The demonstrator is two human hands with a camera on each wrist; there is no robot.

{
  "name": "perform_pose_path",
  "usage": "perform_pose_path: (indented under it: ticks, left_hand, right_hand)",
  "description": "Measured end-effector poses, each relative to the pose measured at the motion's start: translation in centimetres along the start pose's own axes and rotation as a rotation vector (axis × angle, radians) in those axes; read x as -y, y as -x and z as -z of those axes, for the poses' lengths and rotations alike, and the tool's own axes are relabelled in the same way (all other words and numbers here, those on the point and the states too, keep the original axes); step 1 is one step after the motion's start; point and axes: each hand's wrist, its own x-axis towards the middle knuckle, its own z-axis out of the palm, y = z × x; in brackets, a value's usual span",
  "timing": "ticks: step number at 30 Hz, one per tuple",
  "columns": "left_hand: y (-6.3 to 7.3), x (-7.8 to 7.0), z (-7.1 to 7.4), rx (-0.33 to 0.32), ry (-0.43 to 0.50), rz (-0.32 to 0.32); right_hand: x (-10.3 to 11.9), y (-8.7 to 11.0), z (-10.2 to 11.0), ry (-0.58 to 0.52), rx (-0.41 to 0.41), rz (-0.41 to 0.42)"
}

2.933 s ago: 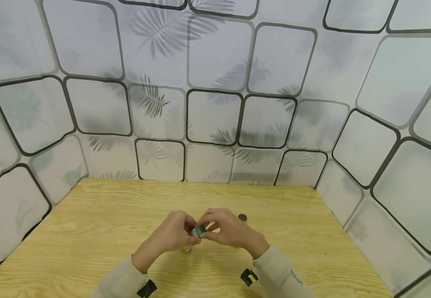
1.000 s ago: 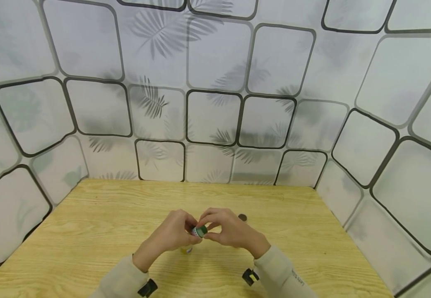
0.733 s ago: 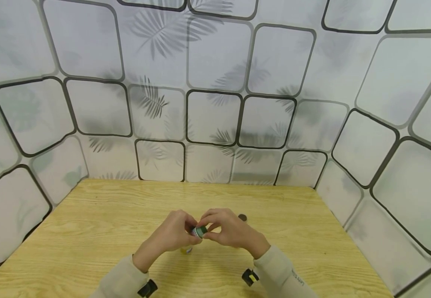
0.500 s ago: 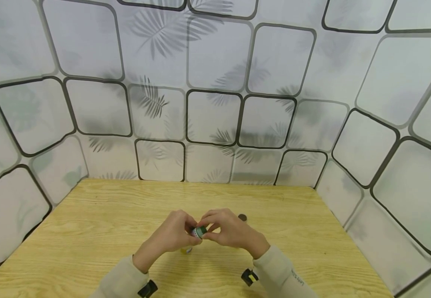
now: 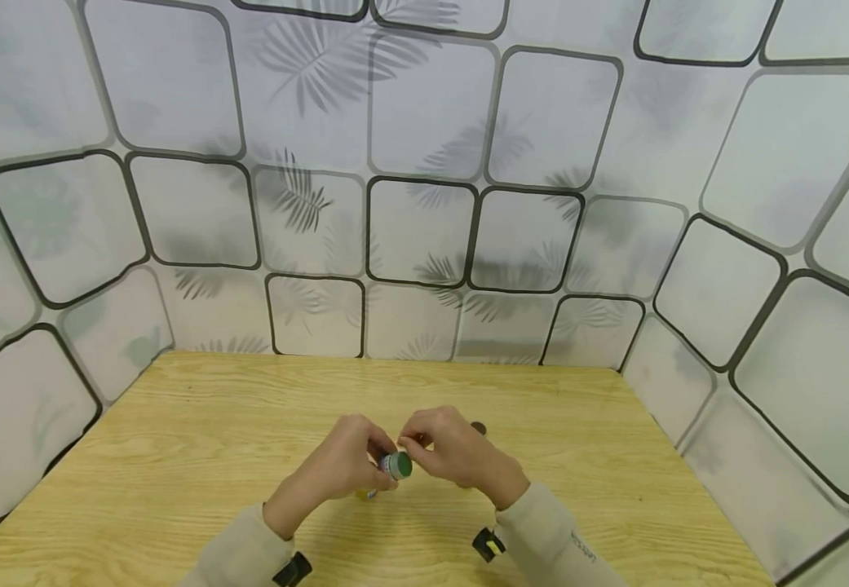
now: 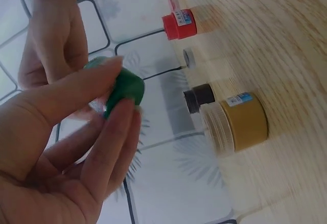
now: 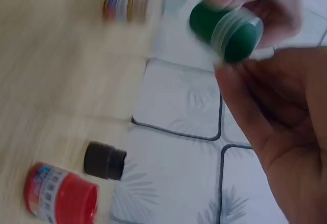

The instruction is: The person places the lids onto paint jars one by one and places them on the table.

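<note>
In the head view my left hand (image 5: pixel 347 461) grips a small green paint jar (image 5: pixel 397 465), tilted with its lid toward the right. The left wrist view shows thumb and fingers around its green body (image 6: pixel 126 88). My right hand (image 5: pixel 446 444) is right beside the lid, fingers curled and thumb tip against the fingertips. From the right wrist, the jar's clear ribbed lid (image 7: pixel 237 35) is on, with green showing through, and the right fingertips (image 7: pixel 220 70) are at its lower rim. I see nothing between them.
On the wooden table (image 5: pixel 248 408) stand an ochre-yellow paint jar (image 6: pixel 248 121), a black jar (image 6: pixel 199 98) and a red jar (image 6: pixel 180 24). A small grey round piece (image 6: pixel 189 59) is between the red and black ones. Patterned curtain walls (image 5: pixel 424 228) enclose the table.
My right fingers have come off the jar's lid and drawn together just above and beside it. The left hand has turned the jar so the lid's green top faces more toward the head camera.
</note>
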Motion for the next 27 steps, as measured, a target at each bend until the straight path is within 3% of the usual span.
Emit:
perform_pose_path:
  ticks: [4, 11, 20, 27]
  left_hand:
    - [0.1, -0.3, 0.1, 0.001, -0.005, 0.002]
    - [0.3, -0.2, 1.3, -0.064, -0.072, 0.026]
    - [0.1, 1.4, 2.9, -0.125, -0.154, 0.058]
    - [-0.3, 2.6, 4.2, -0.158, -0.17, 0.149]
  right_hand:
    - [0.0, 0.0, 0.1, 0.058, -0.066, 0.028]
    - [0.4, 0.2, 0.8, 0.127, -0.172, -0.012]
    - [-0.1, 0.5, 1.1, 0.108, -0.13, -0.049]
    - [-0.3, 0.9, 1.7, 0.093, -0.129, -0.101]
